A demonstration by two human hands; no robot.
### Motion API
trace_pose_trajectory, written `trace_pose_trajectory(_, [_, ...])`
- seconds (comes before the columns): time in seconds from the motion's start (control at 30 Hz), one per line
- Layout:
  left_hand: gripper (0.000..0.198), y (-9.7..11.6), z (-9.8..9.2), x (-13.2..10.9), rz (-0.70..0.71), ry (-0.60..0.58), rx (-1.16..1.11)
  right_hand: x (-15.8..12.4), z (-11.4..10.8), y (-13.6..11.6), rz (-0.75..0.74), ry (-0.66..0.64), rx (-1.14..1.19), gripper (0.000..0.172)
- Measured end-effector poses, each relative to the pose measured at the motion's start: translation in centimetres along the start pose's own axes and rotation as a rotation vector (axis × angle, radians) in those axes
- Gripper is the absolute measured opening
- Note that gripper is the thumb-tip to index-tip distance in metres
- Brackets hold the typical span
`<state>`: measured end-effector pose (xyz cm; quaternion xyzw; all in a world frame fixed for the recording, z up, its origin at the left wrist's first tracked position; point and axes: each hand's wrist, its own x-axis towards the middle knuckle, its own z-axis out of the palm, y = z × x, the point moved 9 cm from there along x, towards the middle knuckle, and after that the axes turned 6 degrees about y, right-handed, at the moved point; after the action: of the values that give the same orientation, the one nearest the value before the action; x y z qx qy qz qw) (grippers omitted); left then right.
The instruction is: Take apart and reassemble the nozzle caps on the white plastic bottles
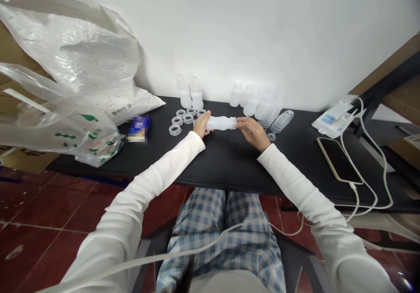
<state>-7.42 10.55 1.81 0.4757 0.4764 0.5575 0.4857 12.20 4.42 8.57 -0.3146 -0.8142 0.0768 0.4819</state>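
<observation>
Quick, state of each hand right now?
Left hand: closed, holding the bottle.
Right hand: fingers bent at the bottle's neck; whether holding anything cannot be told.

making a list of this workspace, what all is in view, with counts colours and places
held bottle: 1, translucent white, sideways between the hands
dome-topped bottles: 2, translucent white, back left of centre
other bottles: several, overlapping, translucent white, back right of centre
rings: at least six, translucent, by left hand
nested clear pieces: two stacks, right of right hand
blurred packet: 1, mostly blue, table's left
sack: 1, white, far left
printed bag: 1, clear and green, front left
phone: 1, dark screen, right
cables: several, white, right
table: 1, black, centre
wall: 1, white, behind
floor: 1, red, below
sleeves: 2, white, foreground
trousers: 1 pair, blue check, below table
left hand: 1, on bottle's body
right hand: 1, at bottle's neck
</observation>
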Motion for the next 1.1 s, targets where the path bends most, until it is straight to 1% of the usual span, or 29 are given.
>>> trace_pose_trajectory(0.13, [0.061,-0.5,0.0,0.2,-0.066,-0.026,0.006,0.0,0.5,-0.3,-0.019,-0.061,-0.023,0.031])
trace_pose_trajectory(0.23, [0.058,-0.8,0.0,0.4,-0.094,-0.035,-0.008,-0.1,0.7,-0.6,-0.053,-0.076,-0.04,0.03])
trace_pose_trajectory(0.4, [0.051,0.0,0.0,0.3,-0.01,-0.021,-0.043,0.0,0.2,-0.5,-0.054,-0.008,-0.041,0.02])
trace_pose_trajectory(0.5, [0.05,0.7,0.1,0.0,0.052,-0.013,-0.064,0.1,-0.3,-0.4,-0.045,0.051,-0.041,0.022])
trace_pose_trajectory(0.6, [0.054,1.3,0.4,-0.1,0.151,-0.054,-0.03,0.2,-0.9,0.1,-0.007,0.111,-0.048,0.024])
trace_pose_trajectory(0.67, [0.058,1.8,0.4,-0.1,0.251,-0.071,0.031,0.2,-1.2,0.7,0.034,0.126,-0.045,0.026])
trace_pose_trajectory(0.73, [0.061,2.7,0.4,-0.2,0.406,-0.065,0.109,0.1,-1.4,1.6,0.088,0.134,-0.022,0.028])
trace_pose_trajectory(0.83, [0.061,4.4,0.3,-1.1,0.676,-0.036,0.221,-0.2,-1.2,2.9,0.191,0.116,0.023,0.033])
trace_pose_trajectory(0.9, [0.059,5.2,0.4,-1.8,0.792,-0.034,0.262,-0.2,-0.8,3.2,0.22,0.09,0.015,0.039])
trace_pose_trajectory(1.0, [0.055,5.8,0.7,-2.6,0.868,-0.043,0.268,-0.2,-0.7,2.7,0.21,0.082,-0.077,0.054])
trace_pose_trajectory(1.1, [0.055,5.8,0.7,-2.7,0.859,-0.013,0.26,-0.2,-0.5,2.5,0.206,0.055,-0.195,0.062])
